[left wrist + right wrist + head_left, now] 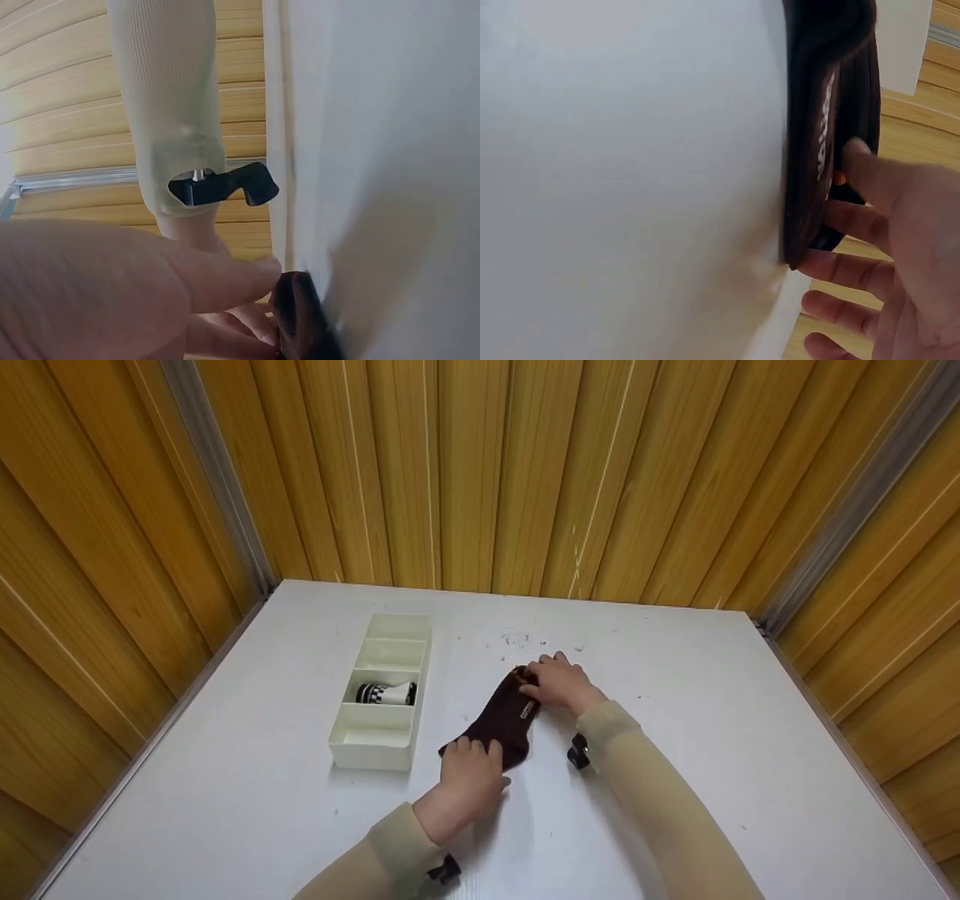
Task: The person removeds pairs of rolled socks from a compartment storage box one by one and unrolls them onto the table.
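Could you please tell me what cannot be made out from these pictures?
- Head: part of the dark sock, toward its foot, covered by the left hand.
- Head: what exactly the checkered item in the box is; too small to tell.
- Left wrist: the rest of the dark sock, cut off by the bottom edge.
- Right wrist: the white lettering, too blurred and slanted to read.

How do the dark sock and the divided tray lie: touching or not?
Apart. The head view shows it: bare white tabletop separates the dark sock from the divided tray all along.
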### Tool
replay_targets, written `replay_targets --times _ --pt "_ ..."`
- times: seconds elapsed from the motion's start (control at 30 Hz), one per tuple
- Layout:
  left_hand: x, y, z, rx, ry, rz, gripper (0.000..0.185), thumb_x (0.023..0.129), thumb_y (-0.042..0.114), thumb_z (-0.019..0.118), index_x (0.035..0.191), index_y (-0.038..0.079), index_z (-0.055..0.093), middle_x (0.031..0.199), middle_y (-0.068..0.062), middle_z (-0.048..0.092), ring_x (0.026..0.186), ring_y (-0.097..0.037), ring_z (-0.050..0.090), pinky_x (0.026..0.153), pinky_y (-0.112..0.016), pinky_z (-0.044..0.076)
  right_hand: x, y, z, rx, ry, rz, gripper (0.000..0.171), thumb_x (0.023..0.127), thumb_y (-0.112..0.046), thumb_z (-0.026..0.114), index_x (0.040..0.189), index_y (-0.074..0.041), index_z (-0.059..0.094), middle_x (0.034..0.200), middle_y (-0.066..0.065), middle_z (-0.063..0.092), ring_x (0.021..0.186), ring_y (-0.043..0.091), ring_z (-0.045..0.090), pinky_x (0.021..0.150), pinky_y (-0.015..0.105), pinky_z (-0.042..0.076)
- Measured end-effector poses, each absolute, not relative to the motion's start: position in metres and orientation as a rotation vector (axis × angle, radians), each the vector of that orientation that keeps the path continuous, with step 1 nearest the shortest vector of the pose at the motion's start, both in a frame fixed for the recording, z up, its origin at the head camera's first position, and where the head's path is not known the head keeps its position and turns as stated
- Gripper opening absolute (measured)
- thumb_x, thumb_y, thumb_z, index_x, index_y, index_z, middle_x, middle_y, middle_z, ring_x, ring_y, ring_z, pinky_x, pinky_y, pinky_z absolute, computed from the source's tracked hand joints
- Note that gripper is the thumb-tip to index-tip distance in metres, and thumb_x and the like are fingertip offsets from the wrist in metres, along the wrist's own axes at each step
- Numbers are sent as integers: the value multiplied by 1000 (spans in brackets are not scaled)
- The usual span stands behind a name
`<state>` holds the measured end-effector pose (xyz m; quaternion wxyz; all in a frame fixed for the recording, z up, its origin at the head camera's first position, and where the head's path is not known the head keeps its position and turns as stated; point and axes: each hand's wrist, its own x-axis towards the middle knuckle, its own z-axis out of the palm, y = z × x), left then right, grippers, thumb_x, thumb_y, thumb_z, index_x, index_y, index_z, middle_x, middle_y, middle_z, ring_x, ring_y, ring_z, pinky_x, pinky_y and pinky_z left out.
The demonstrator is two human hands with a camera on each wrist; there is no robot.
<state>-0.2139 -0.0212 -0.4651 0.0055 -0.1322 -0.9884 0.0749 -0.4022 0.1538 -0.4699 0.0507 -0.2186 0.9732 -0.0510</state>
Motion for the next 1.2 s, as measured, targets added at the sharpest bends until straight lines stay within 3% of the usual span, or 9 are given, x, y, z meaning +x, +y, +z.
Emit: replay_targets --times 0.1,0.2,0.43,0.57,0.67,0.83,0.9,1.0,1.2 --pt "-222 -23 -468 -324 -3124 241 59 102 55 52 142 12 59 131 -14 68 122 -30 60 103 -40 47 -401 163 -471 -681 2983 -212 36 99 -34 69 124 -8 70 122 15 67 119 36 55 99 58 50" --pt "-233 -25 -470 -231 -3144 183 60 104 55 47 140 10 62 134 -15 67 127 -32 58 106 -42 44 -398 172 -472 -706 2990 -274 31 94 -29 76 116 -8 75 115 12 64 113 32 52 94 54 51" --pt "-264 -26 -477 -55 -3157 99 62 107 54 41 129 3 67 129 -20 68 122 -36 61 104 -46 47 -383 185 -470 -874 3025 -177 17 91 -18 78 102 -5 81 134 7 59 132 32 42 97 55 47" --pt "-281 -23 -474 55 -3176 58 57 109 51 38 126 4 67 125 -22 69 119 -38 63 105 -49 48 -375 191 -469 -887 3020 -214 14 92 -9 74 102 -4 81 122 10 66 119 30 56 93 51 50" --pt "-292 -19 -470 117 -3203 51 56 109 50 37 136 8 62 132 -25 66 125 -40 62 111 -54 45 -373 196 -469 -762 2973 -430 11 92 -6 73 99 -3 81 106 11 71 104 27 64 92 46 54" --pt "-302 -13 -470 134 -3235 59 60 104 53 48 147 10 54 145 -31 56 132 -46 57 110 -56 45 -372 205 -474 -616 2884 -719 5 91 0 73 88 -3 77 96 12 76 97 24 68 89 41 57" --pt "-304 -12 -471 130 -3242 16 64 102 53 53 147 8 52 149 -33 51 134 -49 54 108 -55 46 -370 208 -477 -598 2863 -789 6 90 3 73 91 -3 70 98 12 73 94 24 66 83 39 56" --pt "-308 -15 -472 115 -3253 -110 68 100 52 58 147 4 49 154 -34 44 140 -52 47 112 -57 44 -366 210 -481 -605 2864 -865 22 89 6 73 101 -7 60 107 12 66 97 25 63 83 38 54" --pt "-317 -27 -472 49 -3264 -393 72 100 46 63 152 2 40 162 -33 31 151 -51 32 123 -58 31 -360 213 -479 -879 2957 -690 44 87 9 73 123 -16 68 141 5 55 133 29 48 108 54 46"
